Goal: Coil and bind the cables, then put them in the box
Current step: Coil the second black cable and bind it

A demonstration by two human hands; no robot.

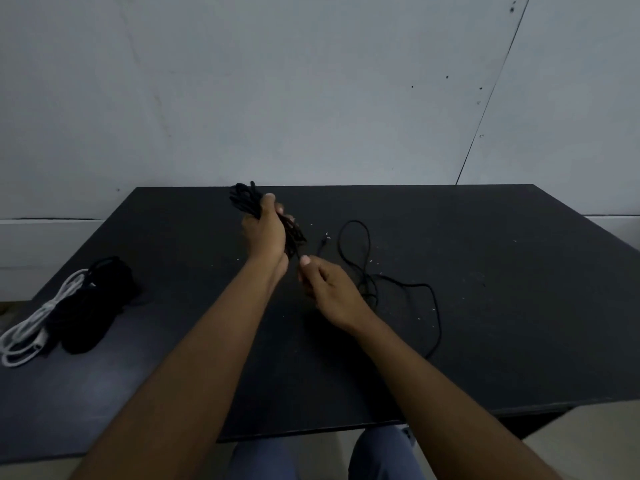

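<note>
My left hand (265, 230) is raised over the black table (485, 306) and grips a bundle of coiled black cable (246, 199); its loops stick out above my fist and below it. My right hand (325, 289), just below and to the right, pinches the same cable's strand between thumb and fingers. The loose rest of that black cable (356, 244) lies in loops on the table to the right and trails toward the near edge. No box is in view.
At the table's left edge lie a coiled white cable (31, 334) and a dark heap of black cable (93, 306) beside it. A grey wall stands behind the table. My knees show below the near edge.
</note>
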